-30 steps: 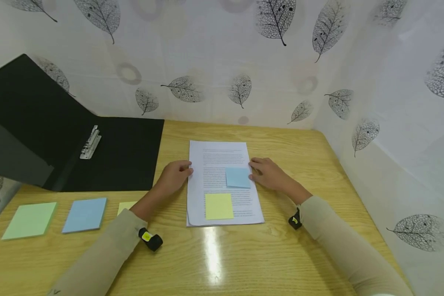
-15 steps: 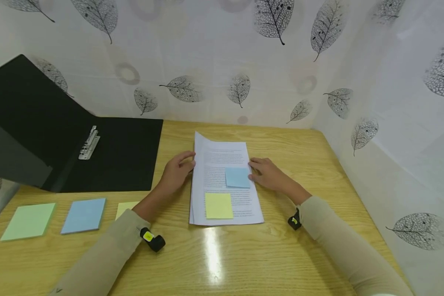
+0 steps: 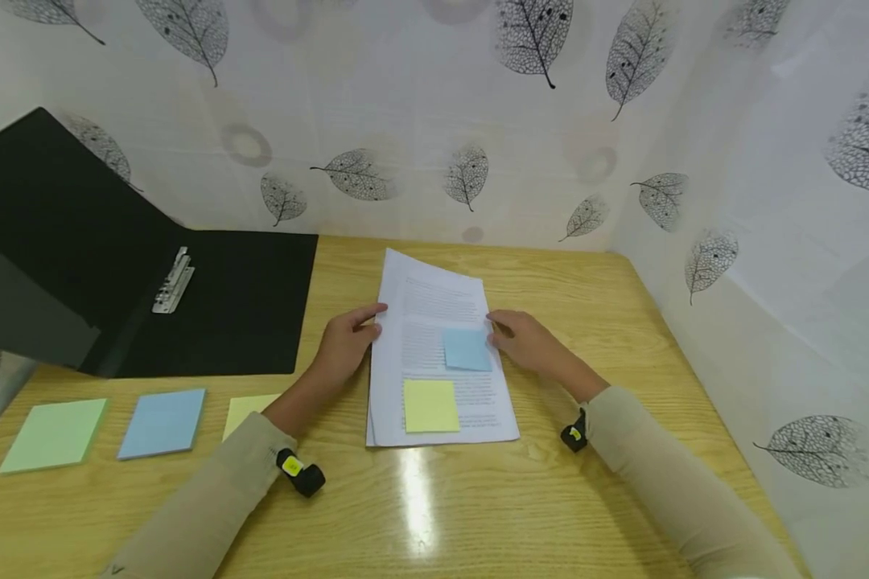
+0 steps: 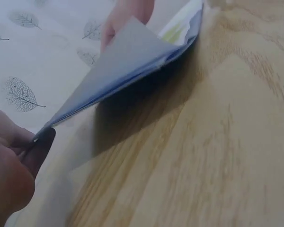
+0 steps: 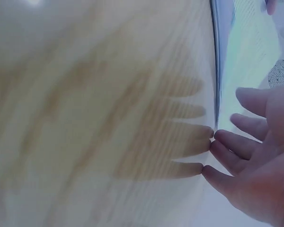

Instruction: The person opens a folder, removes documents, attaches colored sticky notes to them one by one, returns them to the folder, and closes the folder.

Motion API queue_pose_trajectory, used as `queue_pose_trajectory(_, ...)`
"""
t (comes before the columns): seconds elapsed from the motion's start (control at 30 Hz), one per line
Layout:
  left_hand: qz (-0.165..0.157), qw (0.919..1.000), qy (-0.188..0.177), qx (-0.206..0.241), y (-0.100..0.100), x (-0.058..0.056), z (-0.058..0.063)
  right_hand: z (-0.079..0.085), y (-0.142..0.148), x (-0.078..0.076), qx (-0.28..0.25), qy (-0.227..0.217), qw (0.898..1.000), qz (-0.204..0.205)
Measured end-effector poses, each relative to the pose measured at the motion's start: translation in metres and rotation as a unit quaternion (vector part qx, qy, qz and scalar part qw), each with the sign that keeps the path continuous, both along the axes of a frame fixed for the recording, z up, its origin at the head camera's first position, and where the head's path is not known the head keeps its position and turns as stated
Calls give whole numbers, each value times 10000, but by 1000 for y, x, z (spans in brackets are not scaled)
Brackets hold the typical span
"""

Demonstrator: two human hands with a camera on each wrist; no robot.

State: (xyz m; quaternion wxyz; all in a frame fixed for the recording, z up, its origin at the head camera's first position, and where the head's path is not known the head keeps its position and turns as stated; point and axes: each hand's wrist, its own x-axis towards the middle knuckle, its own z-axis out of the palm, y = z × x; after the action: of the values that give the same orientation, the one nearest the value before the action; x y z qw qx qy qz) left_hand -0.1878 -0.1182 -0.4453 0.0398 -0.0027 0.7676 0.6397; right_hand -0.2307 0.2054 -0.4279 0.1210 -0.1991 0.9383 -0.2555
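Note:
A stack of printed paper sheets (image 3: pixel 434 310) lies in the middle of the table, with a yellow sticky note (image 3: pixel 431 407) near its lower part and a blue sticky note (image 3: pixel 467 349) at its right side. My left hand (image 3: pixel 343 347) pinches the left edge. In the left wrist view, that edge of the sheets (image 4: pixel 118 64) is raised off the table between thumb and fingers of my left hand (image 4: pixel 9 165). At the opposite edge is my right hand (image 3: pixel 527 344). The right wrist view shows fingertips of my right hand (image 5: pixel 262 156) down on the table against the stack's side, thumb apart.
An open black folder (image 3: pixel 249 305) with a metal clip (image 3: pixel 175 281) stands at the left. Green (image 3: pixel 54 434), blue (image 3: pixel 162 424) and yellow sticky-note pads (image 3: pixel 249 408) line the table before it, the yellow one partly behind my left forearm. A leaf-patterned curtain (image 3: pixel 398 104) closes off the back.
My left hand has lifted the left edge of the sheets and shifted slightly right, so the top left corner now bends up. The right hand stays nearly in place.

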Motion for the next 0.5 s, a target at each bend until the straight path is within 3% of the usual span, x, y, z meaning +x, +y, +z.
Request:
queue_pose_trajectory(0.1, 70, 9997, 22, 243, -1, 1, 3, 3, 0, 1, -741, -300, 9955, -502)
queue_pose_trajectory(0.17, 129, 9990, -4, 438, -2, 2, 7, 5, 1, 3, -1323, -480, 9872, -746)
queue_pose_trajectory(0.33, 265, 9944, -3, 1026, -2, 5, 17, 12, 1, 9, -2540, -1004, 9547, -1177)
queue_pose_trajectory(0.5, 341, 9877, 11, 1527, -2, 9, 27, 19, -2, 16, -3184, -1403, 9275, -1364)
